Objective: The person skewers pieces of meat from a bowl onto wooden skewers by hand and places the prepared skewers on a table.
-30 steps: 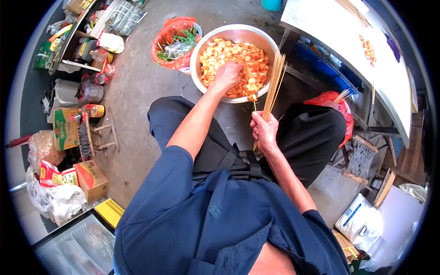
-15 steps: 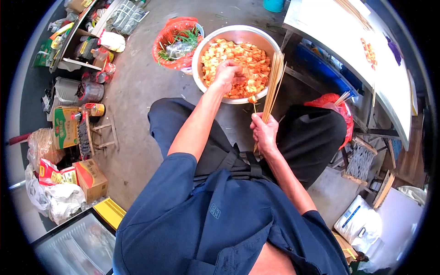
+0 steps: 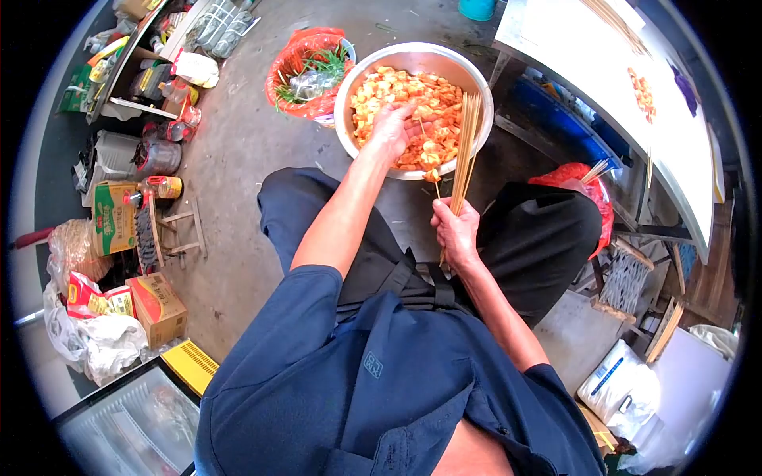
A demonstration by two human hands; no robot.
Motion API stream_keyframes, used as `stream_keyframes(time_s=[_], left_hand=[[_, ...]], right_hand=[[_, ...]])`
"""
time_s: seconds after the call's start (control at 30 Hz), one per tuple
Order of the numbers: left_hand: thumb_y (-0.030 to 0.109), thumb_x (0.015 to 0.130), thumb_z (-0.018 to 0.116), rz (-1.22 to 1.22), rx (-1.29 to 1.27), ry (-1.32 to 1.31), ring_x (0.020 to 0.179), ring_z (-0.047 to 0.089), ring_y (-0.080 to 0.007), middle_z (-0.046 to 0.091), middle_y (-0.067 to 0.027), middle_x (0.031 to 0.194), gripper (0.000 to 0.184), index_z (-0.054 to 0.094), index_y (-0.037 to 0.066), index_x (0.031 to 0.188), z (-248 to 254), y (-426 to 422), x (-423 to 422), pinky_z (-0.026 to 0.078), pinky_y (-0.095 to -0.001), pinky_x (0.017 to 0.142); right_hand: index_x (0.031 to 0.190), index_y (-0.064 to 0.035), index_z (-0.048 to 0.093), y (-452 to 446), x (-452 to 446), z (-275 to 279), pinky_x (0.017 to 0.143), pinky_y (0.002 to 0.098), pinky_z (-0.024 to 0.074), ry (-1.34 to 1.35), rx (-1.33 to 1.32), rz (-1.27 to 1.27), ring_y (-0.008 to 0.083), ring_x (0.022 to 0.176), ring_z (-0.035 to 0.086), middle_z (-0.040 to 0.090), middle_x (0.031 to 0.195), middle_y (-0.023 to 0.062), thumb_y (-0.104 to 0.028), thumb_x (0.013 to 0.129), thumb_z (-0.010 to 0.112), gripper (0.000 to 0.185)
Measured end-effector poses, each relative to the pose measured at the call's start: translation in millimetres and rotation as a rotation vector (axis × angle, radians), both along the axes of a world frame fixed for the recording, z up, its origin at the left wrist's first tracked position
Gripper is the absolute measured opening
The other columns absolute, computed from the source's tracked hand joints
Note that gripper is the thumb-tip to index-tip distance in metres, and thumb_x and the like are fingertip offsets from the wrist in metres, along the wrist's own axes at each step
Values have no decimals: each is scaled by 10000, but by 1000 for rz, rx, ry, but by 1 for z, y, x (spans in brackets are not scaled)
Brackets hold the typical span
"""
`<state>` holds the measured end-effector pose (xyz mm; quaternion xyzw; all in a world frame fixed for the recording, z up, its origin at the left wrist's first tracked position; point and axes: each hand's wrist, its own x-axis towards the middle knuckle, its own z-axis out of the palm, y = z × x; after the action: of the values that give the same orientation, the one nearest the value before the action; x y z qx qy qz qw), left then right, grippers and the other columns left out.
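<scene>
My left hand (image 3: 393, 127) is over the orange-coated food pieces (image 3: 440, 99) inside a metal bowl (image 3: 343, 119). Its fingers are curled, and what lies between them is too small to make out. Below the bowl's near right edge, my right hand (image 3: 456, 230) is closed round a bundle of thin wooden skewers (image 3: 467, 151), which stand upright. One separate skewer in that hand carries an orange piece (image 3: 432, 175) at its tip, close to the rim.
A bin (image 3: 349, 51) lined with a red bag holds green stalks, left of the bowl. At right stands a white table (image 3: 571, 55) with more skewers; a red bag (image 3: 603, 210) is beneath it. Boxes (image 3: 157, 309), bottles and a small stool (image 3: 186, 230) are at left.
My left hand has turned and its fingers have loosened somewhat over the food. The skewer bundle in my right hand has tilted more upright and moved slightly left.
</scene>
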<state>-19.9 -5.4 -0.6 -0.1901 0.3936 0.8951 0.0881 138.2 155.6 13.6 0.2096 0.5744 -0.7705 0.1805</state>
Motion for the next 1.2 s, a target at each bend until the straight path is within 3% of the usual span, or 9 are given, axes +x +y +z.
stream_keyframes(time_s=[0.07,0.4,0.6,0.77,1.0,1.07,1.2], left_hand=[[75,887,592,51,-42,9,914,654,-343,612,-127,1008,193,482,50,1044,-12,-2,-4,577,-429,755],[-20,858,576,70,-53,30,910,659,-338,628,-117,915,141,497,33,962,-15,-4,-7,579,-438,776],[-41,842,580,39,-120,81,853,666,-307,615,-114,867,149,484,34,926,-13,-4,-6,590,-441,734],[-55,811,615,38,-271,84,706,651,-231,594,-83,805,161,487,43,800,-4,-4,-5,605,-388,626],[-44,797,639,2,-360,95,646,647,-221,595,-68,754,180,493,56,764,-3,-1,0,596,-354,569],[-33,797,647,-109,-486,70,659,650,-217,599,-61,756,183,494,62,765,-9,1,2,590,-348,559],[-19,818,641,18,-309,98,706,653,-203,596,-53,773,183,489,73,774,-11,0,0,591,-350,582]], right_hand=[[856,-59,565,0,0,3,336,198,263,-5,4,7,41,377,371,528,577,-6,-156,871,623,114],[839,-63,569,0,-1,4,336,203,260,-29,43,29,46,375,369,524,565,-12,-144,869,613,97],[833,-59,570,2,0,6,339,207,264,-36,20,27,48,374,370,524,563,-12,-139,865,612,96],[837,-54,571,3,2,4,346,205,273,-36,41,35,50,381,384,530,566,-8,-138,858,622,100],[812,-47,589,1,5,-4,387,211,307,32,91,28,49,430,418,540,578,-11,-138,853,634,109],[798,-43,593,1,3,-4,418,217,327,76,106,-10,51,463,438,544,584,-14,-136,852,636,115],[804,-34,593,5,-9,1,455,220,355,107,165,-5,61,497,471,549,590,-9,-133,852,634,118]])
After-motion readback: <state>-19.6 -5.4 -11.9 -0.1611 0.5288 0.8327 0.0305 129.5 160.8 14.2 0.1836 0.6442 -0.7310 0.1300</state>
